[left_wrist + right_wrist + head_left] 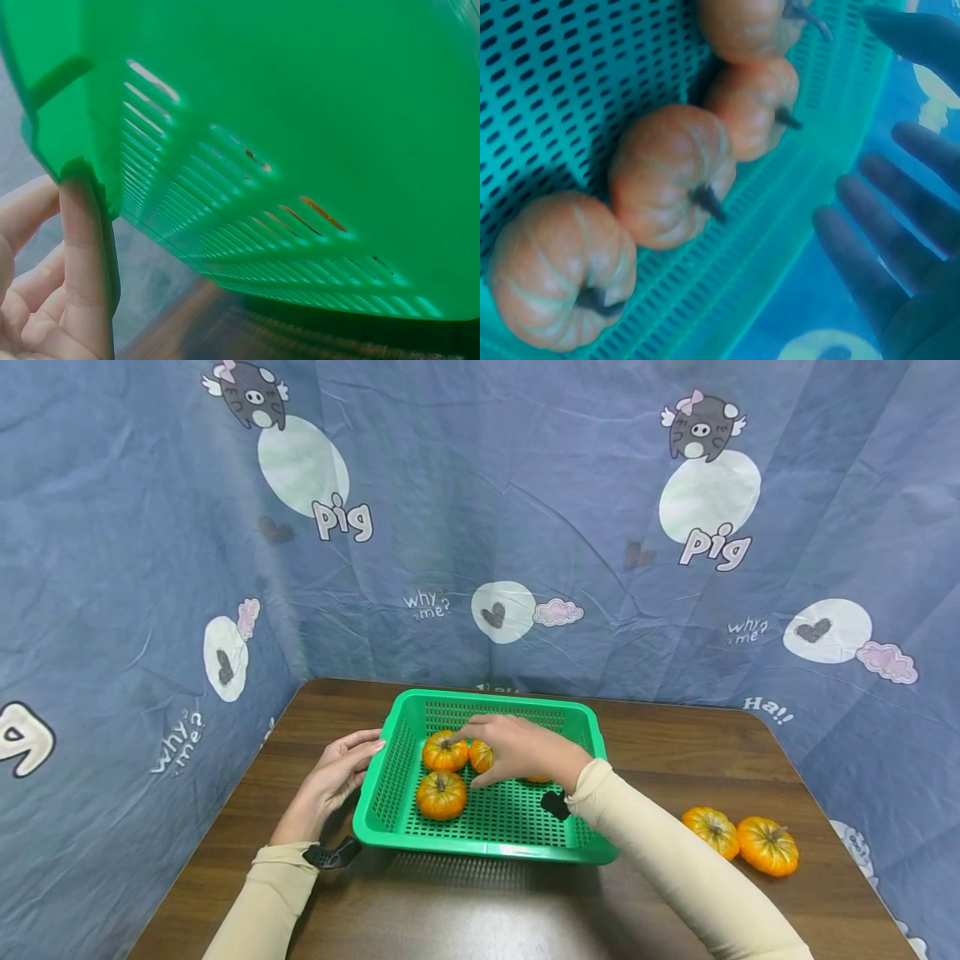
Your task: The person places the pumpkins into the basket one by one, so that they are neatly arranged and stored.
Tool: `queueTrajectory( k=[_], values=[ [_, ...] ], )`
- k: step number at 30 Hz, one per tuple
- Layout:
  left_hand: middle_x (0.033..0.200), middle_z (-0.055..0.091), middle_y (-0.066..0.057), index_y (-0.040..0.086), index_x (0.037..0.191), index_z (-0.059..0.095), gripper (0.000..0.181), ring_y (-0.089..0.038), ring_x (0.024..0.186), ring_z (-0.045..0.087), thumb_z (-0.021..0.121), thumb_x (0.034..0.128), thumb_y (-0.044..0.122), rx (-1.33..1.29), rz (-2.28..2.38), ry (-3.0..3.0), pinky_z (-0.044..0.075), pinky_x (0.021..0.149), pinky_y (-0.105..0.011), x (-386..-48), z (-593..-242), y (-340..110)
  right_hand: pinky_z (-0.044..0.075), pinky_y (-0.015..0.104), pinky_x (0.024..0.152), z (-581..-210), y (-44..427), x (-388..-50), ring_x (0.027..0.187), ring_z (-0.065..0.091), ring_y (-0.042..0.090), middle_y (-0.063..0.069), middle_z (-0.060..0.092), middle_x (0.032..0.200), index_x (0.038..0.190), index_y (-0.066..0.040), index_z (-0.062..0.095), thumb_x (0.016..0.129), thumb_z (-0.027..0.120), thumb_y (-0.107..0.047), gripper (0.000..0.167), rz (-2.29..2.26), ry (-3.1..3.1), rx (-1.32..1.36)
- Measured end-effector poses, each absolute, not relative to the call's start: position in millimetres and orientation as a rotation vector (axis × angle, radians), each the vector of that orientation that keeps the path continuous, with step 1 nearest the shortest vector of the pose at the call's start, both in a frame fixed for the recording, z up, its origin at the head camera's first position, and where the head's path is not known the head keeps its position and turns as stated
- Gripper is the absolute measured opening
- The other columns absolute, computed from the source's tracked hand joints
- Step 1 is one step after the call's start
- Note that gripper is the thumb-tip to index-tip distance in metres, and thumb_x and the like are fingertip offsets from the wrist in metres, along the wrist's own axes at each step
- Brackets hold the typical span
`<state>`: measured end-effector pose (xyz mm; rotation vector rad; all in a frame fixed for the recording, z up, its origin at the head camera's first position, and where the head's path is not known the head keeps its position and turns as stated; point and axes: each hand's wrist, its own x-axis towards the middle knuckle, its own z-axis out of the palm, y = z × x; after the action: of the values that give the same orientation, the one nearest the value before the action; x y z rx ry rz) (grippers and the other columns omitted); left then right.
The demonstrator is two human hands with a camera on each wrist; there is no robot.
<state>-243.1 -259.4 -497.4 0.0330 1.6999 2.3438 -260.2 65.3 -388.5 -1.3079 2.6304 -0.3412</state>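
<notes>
A green plastic basket point(480, 850) with slotted walls stands on the table. My left hand point(341, 772) grips its left rim; in the left wrist view, the thumb point(81, 255) lies against the rim. Several small orange pumpkins point(441, 795) with dark stems sit inside the basket. Over them hovers my right hand point(517, 747), fingers spread and holding nothing. It partly hides the pumpkins farther right. In the right wrist view, a row of pumpkins point(671, 169) lies along the basket wall, apart from the right hand point(900, 225).
Two more orange pumpkins lie on the table to the right of the basket, one pumpkin point(708, 831) touching the other pumpkin point(768, 846). The brown wooden table point(675, 735) ends at a blue printed cloth point(510, 527) behind and at the sides.
</notes>
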Motion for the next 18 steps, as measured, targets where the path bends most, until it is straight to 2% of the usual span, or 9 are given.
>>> queueTrajectory(
  k=[3,10,18],
  values=[
    [0.099,0.078,0.004,0.009,0.129,0.058,0.023,-0.006,0.084,0.077,0.057,0.1058,0.005,0.03,2.354,1.687,0.065,0.071,-0.021,-243,-497,-259,0.054,0.042,0.11,-387,75,-261,0.132,0.06,0.025,0.003,0.059,0.147,0.144,-0.018,0.06,0.085,0.086,-0.038,0.067,-0.386,2.636,-1.291],
    [0.1,0.078,0.005,0.009,0.129,0.058,0.024,-0.006,0.086,0.077,0.057,0.1062,0.006,0.035,2.348,1.697,0.065,0.073,-0.021,-242,-497,-259,0.052,0.045,0.113,-383,94,-262,0.138,0.055,0.024,0.001,0.057,0.15,0.145,-0.023,0.059,0.086,0.084,-0.043,0.067,-0.399,2.68,-1.237],
    [0.101,0.078,0.006,0.013,0.127,0.06,0.022,-0.006,0.087,0.077,0.057,0.1065,0.008,0.046,2.334,1.72,0.065,0.074,-0.022,-243,-500,-260,0.055,0.047,0.108,-378,114,-256,0.134,0.059,0.026,0.003,0.059,0.146,0.144,-0.022,0.06,0.086,0.084,-0.041,0.066,-0.433,2.724,-1.217]
  ],
)
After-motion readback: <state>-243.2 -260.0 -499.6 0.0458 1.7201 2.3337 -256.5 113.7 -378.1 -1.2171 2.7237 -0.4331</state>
